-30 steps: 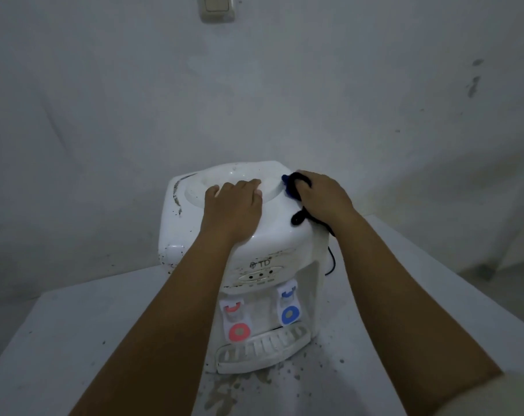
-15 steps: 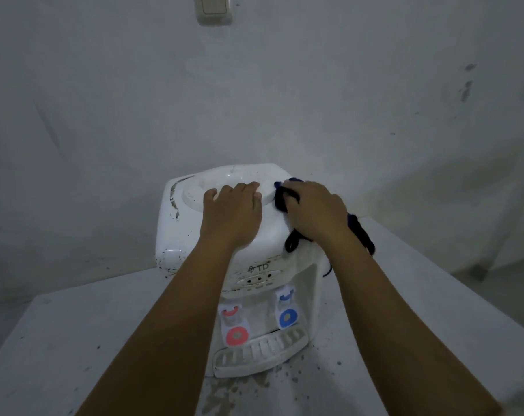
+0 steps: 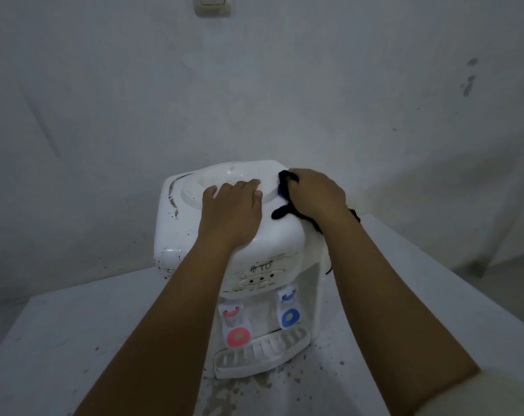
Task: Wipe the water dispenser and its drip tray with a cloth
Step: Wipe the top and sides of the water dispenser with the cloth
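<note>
**Onlooker:** Bare, pale wall fills the upper half of the frame, with a light switch (image 3: 212,4) at the top edge. Below it a white counter (image 3: 74,340) carries a white water dispenser (image 3: 254,235) at centre frame, and its slotted drip tray (image 3: 260,352) juts out at the base, lower centre.

**Listener:** Where is the cloth?

**Onlooker:** A dark cloth (image 3: 284,190) lies bunched on the dispenser's top, right of centre, under the right hand (image 3: 316,192). One tail trails forward onto the casing, another down behind the wrist.

**Listener:** How do the hands hold?

**Onlooker:** The right hand's grip is curled round the cloth, pressing it against the top's right edge. The left hand (image 3: 232,210) lies flat on the top beside it, fingers nearly straight and holding nothing, their tips at the rim of the round recess.

**Listener:** How will these things handle?

**Onlooker:** The cloth looks soft and limp; I judge it is best kept wadded in the palm so the tails do not drag. The dispenser seems light, hollow plastic, smooth and probably slippery, so bracing it from above is sensible. Dark specks mark its left edge and the counter around the tray.
</note>
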